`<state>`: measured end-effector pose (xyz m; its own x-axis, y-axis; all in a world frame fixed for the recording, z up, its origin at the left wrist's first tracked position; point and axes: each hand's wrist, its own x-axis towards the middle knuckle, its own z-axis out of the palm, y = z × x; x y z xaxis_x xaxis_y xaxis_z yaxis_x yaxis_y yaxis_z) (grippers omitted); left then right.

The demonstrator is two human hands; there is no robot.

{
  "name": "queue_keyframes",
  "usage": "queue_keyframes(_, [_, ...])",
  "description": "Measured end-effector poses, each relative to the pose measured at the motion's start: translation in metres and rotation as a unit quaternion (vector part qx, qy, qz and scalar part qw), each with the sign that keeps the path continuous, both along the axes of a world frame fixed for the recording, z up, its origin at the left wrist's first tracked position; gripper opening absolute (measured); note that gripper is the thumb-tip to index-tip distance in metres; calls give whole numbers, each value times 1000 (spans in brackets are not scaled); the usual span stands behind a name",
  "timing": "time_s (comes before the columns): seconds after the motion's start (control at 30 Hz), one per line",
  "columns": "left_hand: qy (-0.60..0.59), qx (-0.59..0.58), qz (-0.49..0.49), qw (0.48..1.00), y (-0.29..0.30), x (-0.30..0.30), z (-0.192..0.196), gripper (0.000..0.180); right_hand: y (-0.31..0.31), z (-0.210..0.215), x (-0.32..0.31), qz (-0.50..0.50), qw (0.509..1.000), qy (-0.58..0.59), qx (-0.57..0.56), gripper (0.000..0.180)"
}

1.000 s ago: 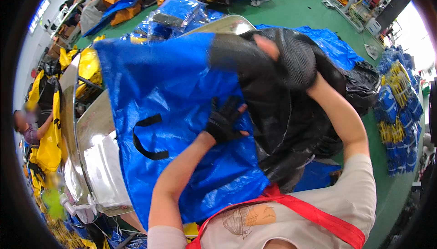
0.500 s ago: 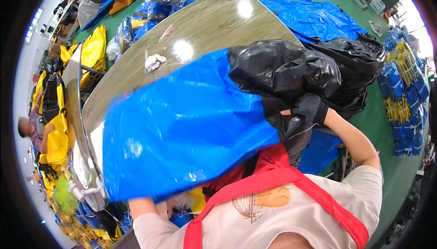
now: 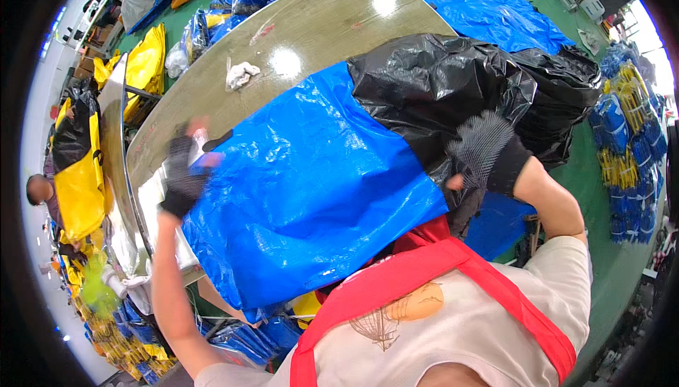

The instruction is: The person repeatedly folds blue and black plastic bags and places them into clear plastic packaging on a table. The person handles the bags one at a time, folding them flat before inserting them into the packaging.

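Observation:
A big blue woven plastic bag [image 3: 311, 182] lies flat on a shiny metal table [image 3: 311, 26], its open end stuffed with black plastic sheeting [image 3: 438, 83]. My left hand [image 3: 185, 175], in a black fingerless glove, grips the bag's left edge near its black strap. My right hand [image 3: 484, 150], in a grey-dotted black glove, rests spread on the black plastic at the bag's right side. A red apron strap crosses my chest below.
A crumpled white rag [image 3: 240, 73] lies on the table farther back. Blue sheeting [image 3: 488, 15] covers the green floor beyond. Stacks of blue and yellow bags [image 3: 629, 146] stand right, yellow bags [image 3: 81, 175] left, where another person [image 3: 39, 189] sits.
The blue bag has been lowered from upright in front of me to flat on the table. My left hand slid to its left edge; my right hand moved onto the black plastic.

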<state>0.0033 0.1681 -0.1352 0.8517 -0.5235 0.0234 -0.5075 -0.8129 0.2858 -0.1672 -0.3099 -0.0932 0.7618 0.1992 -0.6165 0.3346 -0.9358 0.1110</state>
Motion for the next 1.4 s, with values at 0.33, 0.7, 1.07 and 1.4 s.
queue_keyframes(0.33, [-59, 196, -54, 977, -59, -77, -134, 89, -74, -144, 29, -50, 917, -331, 215, 87])
queue_keyframes(0.7, [13, 37, -331, 943, -186, -75, -103, 70, 33, -170, -97, -6, 871, -433, 232, 40])
queue_keyframes(1.07, [-137, -34, -383, 913, -262, -80, -160, 65, 32, -34, 8, 209, 904, -276, 252, 16])
queue_keyframes(1.4, [132, -39, -37, 990, 14, -67, -22, 80, -85, -138, 135, -137, 919, -35, 369, 35])
